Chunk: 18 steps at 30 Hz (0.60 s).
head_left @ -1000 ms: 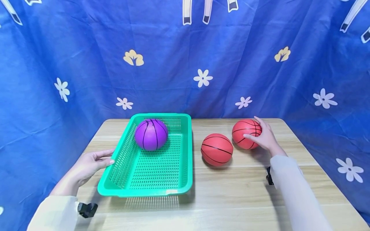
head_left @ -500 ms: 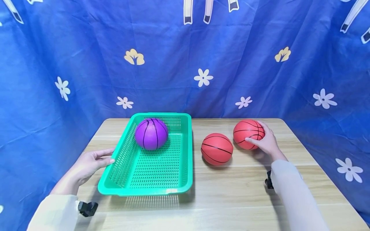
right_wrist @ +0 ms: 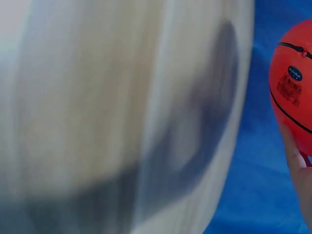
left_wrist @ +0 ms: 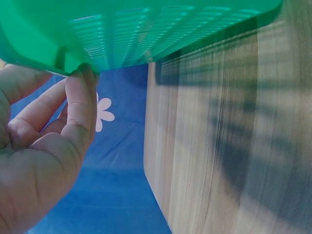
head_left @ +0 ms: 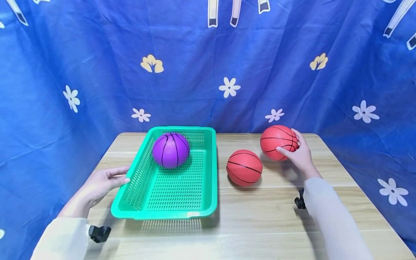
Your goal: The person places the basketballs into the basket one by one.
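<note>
At the right rear of the table, my right hand (head_left: 299, 156) grips a red toy basketball (head_left: 276, 143), thumb on its near side and fingers round its right side. In the right wrist view that basketball (right_wrist: 292, 83) shows a small dark logo, and part of it is cut off by the frame edge. My left hand (head_left: 100, 186) holds the left rim of a green plastic basket (head_left: 212, 180), thumb over the rim. The left wrist view has the fingers (left_wrist: 78, 102) pinched at the basket's edge from below. A purple basketball (head_left: 171, 151) sits inside, towards the back.
A second red basketball (head_left: 244, 168) rests on the wooden table (head_left: 260, 224) between the basket and my right hand. Behind and beside the table hangs a blue curtain (head_left: 188, 83) with white flowers.
My right hand closed on the far red basketball and raised it from the table, tilting it slightly left. My left hand and the basket stayed in place.
</note>
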Each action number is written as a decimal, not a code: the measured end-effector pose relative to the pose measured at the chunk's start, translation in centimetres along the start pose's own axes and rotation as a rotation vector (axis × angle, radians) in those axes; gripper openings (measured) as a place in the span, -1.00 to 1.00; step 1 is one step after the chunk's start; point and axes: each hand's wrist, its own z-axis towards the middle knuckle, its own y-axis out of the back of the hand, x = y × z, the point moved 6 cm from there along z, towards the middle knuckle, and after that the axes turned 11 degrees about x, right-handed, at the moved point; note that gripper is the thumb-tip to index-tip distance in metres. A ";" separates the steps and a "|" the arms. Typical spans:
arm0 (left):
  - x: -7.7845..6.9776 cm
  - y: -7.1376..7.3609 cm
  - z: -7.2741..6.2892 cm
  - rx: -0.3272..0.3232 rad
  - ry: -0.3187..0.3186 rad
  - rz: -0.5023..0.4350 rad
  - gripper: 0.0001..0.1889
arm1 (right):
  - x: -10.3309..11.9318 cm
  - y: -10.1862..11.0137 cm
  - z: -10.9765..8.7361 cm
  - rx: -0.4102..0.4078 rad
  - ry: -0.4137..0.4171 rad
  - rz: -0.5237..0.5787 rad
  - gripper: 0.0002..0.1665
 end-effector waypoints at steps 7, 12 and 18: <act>-0.1 0.1 0.0 -0.001 -0.005 -0.003 -0.33 | 3.9 -0.7 1.2 -0.010 0.067 0.091 0.08; -0.2 0.1 -0.1 -0.009 -0.007 0.011 -0.33 | 7.2 -1.6 2.3 0.010 0.147 0.121 0.04; -0.3 0.0 -0.2 -0.012 0.003 0.010 -0.33 | 10.7 -3.1 3.6 0.068 0.217 0.099 0.04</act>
